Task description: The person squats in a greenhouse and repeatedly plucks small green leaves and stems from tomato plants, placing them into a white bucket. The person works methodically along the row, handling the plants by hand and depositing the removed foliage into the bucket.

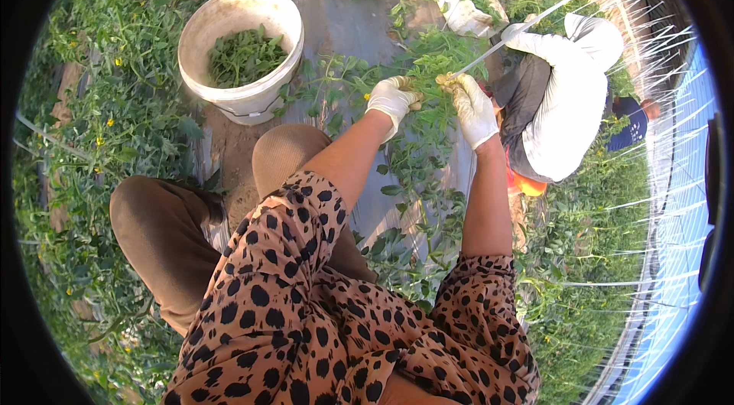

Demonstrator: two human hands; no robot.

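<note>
Both my hands wear whitish gloves with yellow-brown stained fingertips. My left hand (394,102) is at the left side of a leafy green plant (427,75), its fingers bent together among the leaves; whether it pinches a stem cannot be made out. My right hand (471,106) is closed at the plant's right side, fingertips on the lower end of a pale string (530,20) that runs up to the right. A white plastic bucket (278,69) with cut green shoots (245,58) inside stands on the ground beyond my knees.
A co-worker in a white top (567,101) crouches at the right, near a white sack (467,18). Another person in dark blue (629,124) is farther off. Rows of plants with yellow flowers (137,72) flank the plastic-covered ground (355,20). Many pale strings hang at the far right.
</note>
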